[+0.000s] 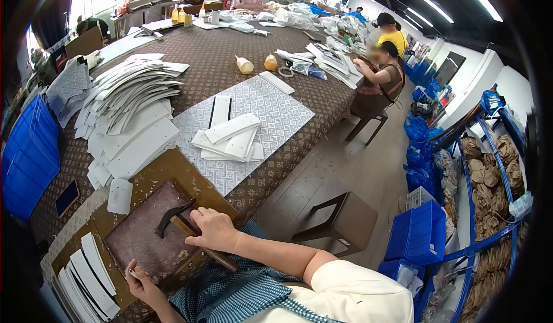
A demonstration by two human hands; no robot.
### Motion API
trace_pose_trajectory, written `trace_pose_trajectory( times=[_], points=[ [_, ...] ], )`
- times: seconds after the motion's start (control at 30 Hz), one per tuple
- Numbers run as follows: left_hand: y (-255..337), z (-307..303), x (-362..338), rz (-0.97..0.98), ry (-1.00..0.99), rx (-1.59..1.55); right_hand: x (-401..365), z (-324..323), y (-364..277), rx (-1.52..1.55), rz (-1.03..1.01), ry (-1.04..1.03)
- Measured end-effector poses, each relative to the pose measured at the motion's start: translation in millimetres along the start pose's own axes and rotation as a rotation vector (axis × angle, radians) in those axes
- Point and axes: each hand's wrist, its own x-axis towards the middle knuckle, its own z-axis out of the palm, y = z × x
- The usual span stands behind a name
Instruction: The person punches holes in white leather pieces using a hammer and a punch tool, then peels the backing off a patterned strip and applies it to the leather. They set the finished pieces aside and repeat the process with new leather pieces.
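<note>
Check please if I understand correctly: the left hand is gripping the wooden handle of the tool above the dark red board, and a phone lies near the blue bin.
Not quite: the head view shows the right hand gripping the wooden handle; the left hand is away from it. The tool is above the dark red board, and the phone lies near the blue bin.

At the lower centre, the apron (230,297) is checked in dark teal and white, and the shirt sleeve (363,288) is cream. The tablecloth (276,150) is brown with a lighter motif, and the patterned sheet (282,113) in the middle is white with grey geometric lines. At the left edge, the crate (29,156) is blue. The slab (147,231) at the lower left seems dull maroon, though its surface is stained.
</note>
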Motion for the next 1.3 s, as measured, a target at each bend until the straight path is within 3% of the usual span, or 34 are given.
trace_pose_trajectory(
  times=[0.07, 0.17, 0.27, 0.47, 0.9, 1.0, 1.1, 1.23, 1.3],
  points=[
    [13.7, 10.6, -2.0, -0.038, -0.026, -0.007, 2.6, -4.8, -1.5, 0.000, 0.006, -0.028],
    [-6.1, 9.7, -1.7, 0.085, -0.008, 0.080, 5.6, -12.6, -5.8, -0.046, -0.007, -0.092],
    [-3.9, 3.4, -0.2, 0.009, -0.055, 0.050, 8.8, -6.3, -3.1, -0.035, -0.026, -0.064],
    [-11.2, 5.3, 2.0, 0.068, -0.038, 0.073, 18.0, -0.5, 6.5, 0.071, -0.041, -0.104],
    [-6.5, 7.3, 1.6, 0.066, -0.051, 0.079, 24.5, -15.9, 10.4, 0.661, 0.145, -0.363],
    [-5.4, 6.0, 1.8, 0.056, -0.064, 0.077, 26.5, -22.4, 9.1, 0.660, 0.148, -0.568],
    [-9.5, 7.2, 1.7, 0.079, -0.051, 0.071, 19.5, -11.4, 8.3, 0.736, 0.145, -0.535],
    [-9.5, 7.6, 2.1, 0.066, -0.054, 0.066, 14.2, 0.2, -3.6, 0.814, 0.039, -0.275],
    [-8.2, 6.4, 2.0, 0.053, -0.061, 0.083, 11.0, -6.7, -13.1, 1.043, 0.065, -0.256]
  ],
)
